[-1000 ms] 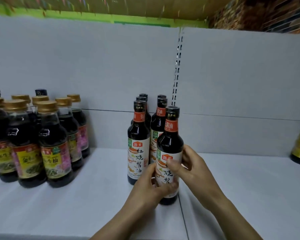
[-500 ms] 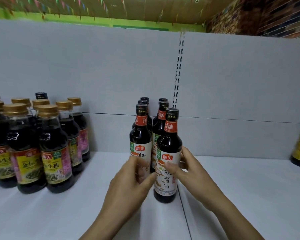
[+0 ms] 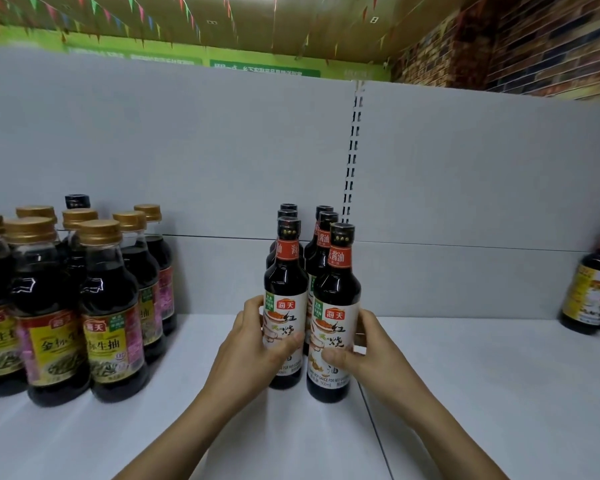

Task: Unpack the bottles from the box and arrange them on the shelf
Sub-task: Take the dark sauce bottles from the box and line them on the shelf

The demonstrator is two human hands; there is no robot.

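Note:
Several dark soy sauce bottles with white labels and red neck bands stand in two rows on the white shelf (image 3: 465, 393). My left hand (image 3: 253, 344) wraps the front left bottle (image 3: 286, 289) at its label. My right hand (image 3: 368, 348) grips the front right bottle (image 3: 336, 299) at its label, thumb across the front. Both front bottles stand upright on the shelf, side by side. More bottles of the same kind (image 3: 323, 237) line up behind them. The box is out of view.
A cluster of gold-capped soy sauce bottles (image 3: 108, 306) stands at the left. Two dark bottles with yellow labels (image 3: 596, 289) stand at the far right. A grey back panel with a slotted upright (image 3: 352, 161) closes the shelf behind.
My left hand left the right bottle and took hold of the front left bottle. The right bottle now stands beside it on the shelf, its label turned to the front.

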